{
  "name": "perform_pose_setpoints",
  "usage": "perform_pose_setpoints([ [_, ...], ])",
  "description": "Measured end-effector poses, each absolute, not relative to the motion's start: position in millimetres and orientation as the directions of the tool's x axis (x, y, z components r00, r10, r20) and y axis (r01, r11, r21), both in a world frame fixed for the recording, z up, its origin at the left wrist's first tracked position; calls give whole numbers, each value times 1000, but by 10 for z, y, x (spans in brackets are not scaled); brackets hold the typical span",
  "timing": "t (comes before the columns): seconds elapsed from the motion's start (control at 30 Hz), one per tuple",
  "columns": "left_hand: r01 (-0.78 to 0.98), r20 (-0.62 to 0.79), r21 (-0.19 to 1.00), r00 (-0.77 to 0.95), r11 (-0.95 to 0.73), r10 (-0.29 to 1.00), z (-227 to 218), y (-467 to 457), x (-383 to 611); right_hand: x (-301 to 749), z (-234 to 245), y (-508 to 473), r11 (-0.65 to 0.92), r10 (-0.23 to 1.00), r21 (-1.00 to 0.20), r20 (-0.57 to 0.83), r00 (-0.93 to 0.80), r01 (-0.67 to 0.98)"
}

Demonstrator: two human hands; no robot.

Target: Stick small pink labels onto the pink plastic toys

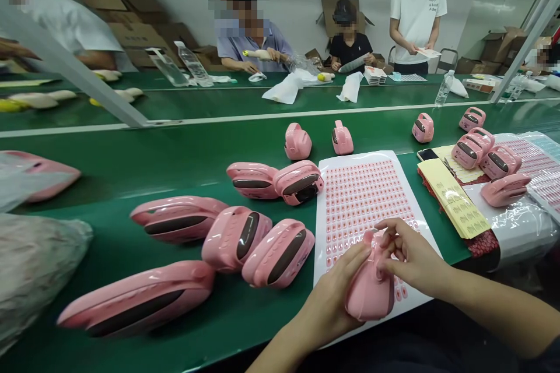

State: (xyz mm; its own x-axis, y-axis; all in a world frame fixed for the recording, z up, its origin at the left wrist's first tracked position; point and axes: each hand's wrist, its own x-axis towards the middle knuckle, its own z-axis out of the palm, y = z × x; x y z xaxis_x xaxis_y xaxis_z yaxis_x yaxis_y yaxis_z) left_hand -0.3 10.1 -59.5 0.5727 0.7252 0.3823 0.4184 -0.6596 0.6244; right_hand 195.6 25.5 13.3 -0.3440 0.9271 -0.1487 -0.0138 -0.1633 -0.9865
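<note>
My left hand (335, 294) grips a pink plastic gadget (370, 291) from the left side, just above the near edge of the table. On the gadget's top, the fingers of my right hand (409, 253) are pinched together and pressing; whatever is between them is too small to name. Both hands hover over a white sheet of small pink stickers (363, 198) lying flat on the green table (175, 157).
Several more pink gadgets lie to the left (271, 250) and beyond the sheet (297, 143); others sit on sticker sheets at right (499, 163). A yellow label strip (455, 198) lies beside them. Plastic bags sit at far left. Other people work across the green belt.
</note>
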Motion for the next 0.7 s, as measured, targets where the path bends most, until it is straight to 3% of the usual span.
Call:
perform_pose_setpoints([
  [0.17, 397, 401, 644, 554, -654, 730, -605, 122, 14, 1940, 61, 238, -207, 928, -973, -160, -336, -106],
  [0.27, 355, 420, 679, 530, -643, 736, -629, 129, 18, 1940, 14, 228, -135, 940, -987, -99, -327, -90],
  [0.47, 379, 364, 708, 526, -595, 768, -614, 122, 13, 1955, -73, 178, 166, 952, -968, 107, -286, 190],
  [0.6, 339, 424, 693, 522, -637, 740, -582, 124, 40, 1964, -126, 129, 501, 863, -784, 417, -286, 366],
  [0.7, 332, 443, 689, 511, -645, 736, -569, 133, 52, 1985, -141, 74, 732, 676, -513, 627, -386, 448],
])
